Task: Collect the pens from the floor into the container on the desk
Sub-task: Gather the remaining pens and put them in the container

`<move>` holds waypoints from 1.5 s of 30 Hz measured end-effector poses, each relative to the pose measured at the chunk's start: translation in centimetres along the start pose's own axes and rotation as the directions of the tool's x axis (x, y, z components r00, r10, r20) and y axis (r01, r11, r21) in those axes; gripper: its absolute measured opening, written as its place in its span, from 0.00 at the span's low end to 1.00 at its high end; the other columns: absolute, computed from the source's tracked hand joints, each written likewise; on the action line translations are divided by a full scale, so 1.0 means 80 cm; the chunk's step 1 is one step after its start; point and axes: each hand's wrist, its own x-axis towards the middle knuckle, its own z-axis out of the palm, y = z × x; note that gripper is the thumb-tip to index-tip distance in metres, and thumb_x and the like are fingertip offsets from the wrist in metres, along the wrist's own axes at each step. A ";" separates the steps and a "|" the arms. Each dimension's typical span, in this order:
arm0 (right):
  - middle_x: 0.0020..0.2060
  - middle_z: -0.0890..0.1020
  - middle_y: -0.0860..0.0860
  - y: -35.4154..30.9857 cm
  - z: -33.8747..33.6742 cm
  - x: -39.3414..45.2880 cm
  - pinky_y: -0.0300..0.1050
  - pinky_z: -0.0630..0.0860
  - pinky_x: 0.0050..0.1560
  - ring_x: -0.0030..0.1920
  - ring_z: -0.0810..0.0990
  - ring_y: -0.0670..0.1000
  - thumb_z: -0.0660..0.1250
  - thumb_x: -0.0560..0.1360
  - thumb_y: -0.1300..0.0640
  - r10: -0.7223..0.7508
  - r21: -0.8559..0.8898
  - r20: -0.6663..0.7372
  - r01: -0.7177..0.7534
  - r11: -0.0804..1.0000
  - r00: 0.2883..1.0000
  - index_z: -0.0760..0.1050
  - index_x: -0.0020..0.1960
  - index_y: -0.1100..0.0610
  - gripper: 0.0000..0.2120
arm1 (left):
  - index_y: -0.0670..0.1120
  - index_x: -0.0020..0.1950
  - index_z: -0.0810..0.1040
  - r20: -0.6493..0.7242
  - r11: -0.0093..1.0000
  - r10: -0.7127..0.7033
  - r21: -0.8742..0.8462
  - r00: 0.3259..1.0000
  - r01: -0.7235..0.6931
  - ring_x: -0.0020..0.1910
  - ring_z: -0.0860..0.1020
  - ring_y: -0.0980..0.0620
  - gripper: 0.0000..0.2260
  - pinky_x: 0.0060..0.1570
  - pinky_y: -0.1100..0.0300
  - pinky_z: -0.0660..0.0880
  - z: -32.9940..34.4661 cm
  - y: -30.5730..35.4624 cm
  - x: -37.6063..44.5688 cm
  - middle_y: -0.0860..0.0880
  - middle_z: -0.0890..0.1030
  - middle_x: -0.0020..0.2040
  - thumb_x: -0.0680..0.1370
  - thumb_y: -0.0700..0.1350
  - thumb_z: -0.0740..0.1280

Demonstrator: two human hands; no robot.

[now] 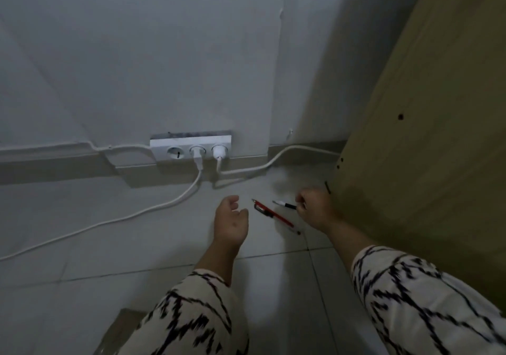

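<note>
The floor point(109, 231) is pale tile, smooth with a faint sheen and thin dark grout lines. The wall point(137, 53) looks matt and painted. The socket strip point(190, 149) and its cables point(123, 217) are smooth white plastic. The red pen point(275, 215) looks like glossy plastic. The wooden panel point(424, 135) has a matt, light grain. The sleeves point(410, 294) are soft printed cloth.

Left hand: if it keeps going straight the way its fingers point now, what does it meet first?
Probably nothing soon. The left hand points up and away over bare floor tile, passing left of the red pen. First in line looks like the white cable below the wall sockets, though depth is unclear.
</note>
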 end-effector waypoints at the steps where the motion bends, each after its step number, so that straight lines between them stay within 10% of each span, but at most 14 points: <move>1: 0.47 0.79 0.60 0.003 0.003 0.005 0.50 0.75 0.48 0.47 0.78 0.59 0.62 0.74 0.61 0.022 0.007 0.010 -0.022 1.000 1.000 0.77 0.46 0.63 0.07 | 0.39 0.66 0.69 -0.008 1.000 -0.019 0.004 1.000 0.019 0.57 0.73 0.44 0.17 0.58 0.55 0.71 0.004 -0.008 0.000 0.39 0.72 0.65 0.77 0.36 0.61; 15: 0.53 0.80 0.60 0.039 0.114 0.057 0.43 0.73 0.50 0.54 0.78 0.60 0.61 0.76 0.59 0.145 0.076 0.254 -0.169 0.983 0.956 0.77 0.53 0.60 0.09 | 0.43 0.67 0.69 -0.023 0.990 -0.105 0.087 0.994 0.107 0.57 0.74 0.45 0.17 0.58 0.53 0.73 0.024 -0.055 0.034 0.42 0.72 0.65 0.78 0.37 0.61; 22: 0.52 0.78 0.60 0.047 0.147 0.070 0.49 0.74 0.52 0.53 0.77 0.60 0.61 0.75 0.60 0.128 0.096 0.139 -0.142 0.985 0.982 0.73 0.55 0.60 0.09 | 0.42 0.67 0.69 0.006 0.987 -0.128 0.101 0.992 0.127 0.52 0.72 0.48 0.17 0.48 0.59 0.69 0.046 -0.071 0.059 0.41 0.72 0.65 0.78 0.38 0.61; 34: 0.49 0.78 0.63 0.077 0.136 0.081 0.43 0.72 0.46 0.50 0.79 0.60 0.68 0.70 0.59 -0.041 0.044 0.322 0.028 0.999 0.946 0.73 0.34 0.56 0.07 | 0.40 0.70 0.64 0.216 0.954 -0.300 0.080 0.929 0.289 0.52 0.74 0.46 0.21 0.57 0.52 0.72 0.099 -0.100 0.065 0.40 0.74 0.59 0.78 0.42 0.63; 39: 0.43 0.83 0.61 0.087 0.127 0.077 0.40 0.73 0.36 0.37 0.79 0.53 0.71 0.72 0.61 -0.038 0.458 0.380 -0.152 0.876 0.924 0.82 0.48 0.67 0.10 | 0.40 0.74 0.60 0.228 0.943 -0.320 -0.018 0.920 0.333 0.60 0.74 0.43 0.25 0.66 0.48 0.70 0.118 -0.095 0.069 0.40 0.73 0.62 0.79 0.44 0.62; 42: 0.46 0.82 0.54 0.073 0.111 0.081 0.38 0.73 0.43 0.36 0.78 0.38 0.72 0.71 0.60 -0.100 0.528 0.525 -0.232 0.817 0.845 0.82 0.52 0.62 0.11 | 0.41 0.66 0.68 0.121 0.950 -0.257 -0.150 0.959 0.273 0.61 0.76 0.41 0.17 0.65 0.44 0.71 0.125 -0.089 0.075 0.41 0.76 0.61 0.78 0.44 0.63; 45: 0.40 0.81 0.55 0.059 0.101 0.080 0.39 0.71 0.40 0.36 0.75 0.45 0.72 0.71 0.57 -0.129 0.470 0.631 -0.245 0.848 0.765 0.82 0.52 0.56 0.10 | 0.44 0.48 0.72 -0.024 0.917 -0.246 -0.329 0.969 0.225 0.50 0.79 0.41 0.01 0.57 0.44 0.75 0.130 -0.082 0.081 0.41 0.80 0.47 0.78 0.39 0.62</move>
